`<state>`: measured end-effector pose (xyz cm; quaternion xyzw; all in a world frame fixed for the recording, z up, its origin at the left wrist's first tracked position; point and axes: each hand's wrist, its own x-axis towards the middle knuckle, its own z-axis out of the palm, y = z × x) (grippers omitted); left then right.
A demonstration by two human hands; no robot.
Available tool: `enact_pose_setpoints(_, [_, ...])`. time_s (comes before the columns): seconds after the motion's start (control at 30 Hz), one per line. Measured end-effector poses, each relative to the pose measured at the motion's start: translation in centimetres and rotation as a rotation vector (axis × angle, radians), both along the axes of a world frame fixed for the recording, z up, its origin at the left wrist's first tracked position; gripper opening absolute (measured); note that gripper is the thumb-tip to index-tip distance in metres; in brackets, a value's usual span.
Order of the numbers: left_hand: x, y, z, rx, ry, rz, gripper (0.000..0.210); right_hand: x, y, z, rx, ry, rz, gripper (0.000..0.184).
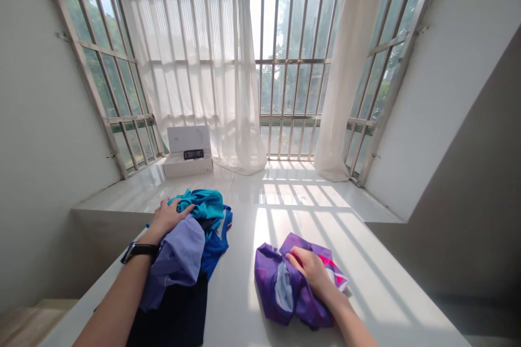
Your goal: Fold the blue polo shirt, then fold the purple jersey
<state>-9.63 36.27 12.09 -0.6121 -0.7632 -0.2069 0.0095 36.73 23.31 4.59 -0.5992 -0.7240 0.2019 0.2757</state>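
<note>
We observe our left hand, fingers spread on teal clothing, left; our right hand pinches purple clothing, near right.

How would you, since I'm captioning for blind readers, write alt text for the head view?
A person's left hand rests on a pile of teal, blue, lavender and dark clothes, the right hand on a bunched purple garment, on a white surface. Behind are an open white box and barred windows with sheer curtains.
</note>
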Motion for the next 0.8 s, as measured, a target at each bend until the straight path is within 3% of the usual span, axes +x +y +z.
enact_pose_setpoints(0.23, [2.8,-3.9,3.1,0.117,0.121,-0.115,0.052,-0.2,-0.2,0.3,0.000,-0.015,-0.005,0.036])
enact_pose_setpoints(0.33, [3.6,-5.8,5.1,0.272,0.141,-0.115,0.038,-0.1,-0.3,0.3,-0.001,-0.020,-0.008,0.037])
enact_pose_setpoints(0.43, [3.9,-7.5,6.4,0.456,0.174,-0.091,0.038,0.0,-0.2,0.1,-0.009,-0.019,-0.004,0.037])
enact_pose_setpoints(0.53, [4.8,-8.7,5.4,0.331,0.201,-0.076,0.044,0.0,-0.1,-0.1,-0.009,-0.018,0.001,0.038])
enact_pose_setpoints(0.63, [6.7,-9.3,2.7,0.074,0.269,-0.056,0.050,0.1,0.0,-0.4,-0.009,-0.018,-0.003,0.038])
enact_pose_setpoints(0.7, [7.9,-9.6,1.2,0.056,0.340,-0.046,0.057,0.1,0.0,-0.5,-0.012,-0.015,0.002,0.038])
enact_pose_setpoints(0.8, [8.9,-9.8,0.4,0.075,0.382,-0.036,0.059,0.1,0.0,-0.6,-0.011,-0.014,0.008,0.037])
